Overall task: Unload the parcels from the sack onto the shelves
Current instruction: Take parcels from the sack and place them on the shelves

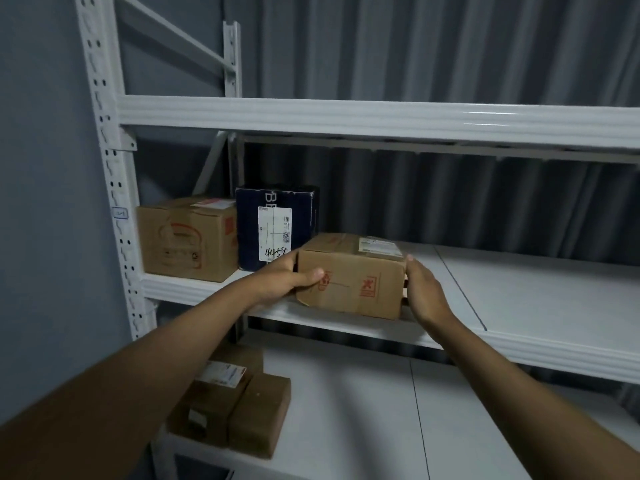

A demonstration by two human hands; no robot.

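Now both hands on one brown cardboard parcel [349,282], set at the front edge of the middle shelf [540,292] of a white metal rack. Left hand [287,277] clasped round the parcel's left end, thumb laid across the front face near a red printed mark, the other fingers hidden behind the corner. Right hand [424,289] pressed flat against the right end, fingers fairly straight and pointing up along the side, thumb not clearly seen. White label [381,248] on the parcel's top, toward the right rear; two red stamps on the front face. Just left of it and further back, a dark blue box [277,226] standing upright with a white shipping label and handwritten digits, its lower right corner hidden behind the left hand. Beside that, at the shelf's far left against the upright post [114,188], a larger brown carton [187,239] with a reddish print. Below, on the lower shelf [346,410], several more brown parcels [235,407] grouped close together at the left, one with a white label, partly hidden by the left forearm. Grey pleated curtain [450,53] behind the rack. Sack nowhere in view.
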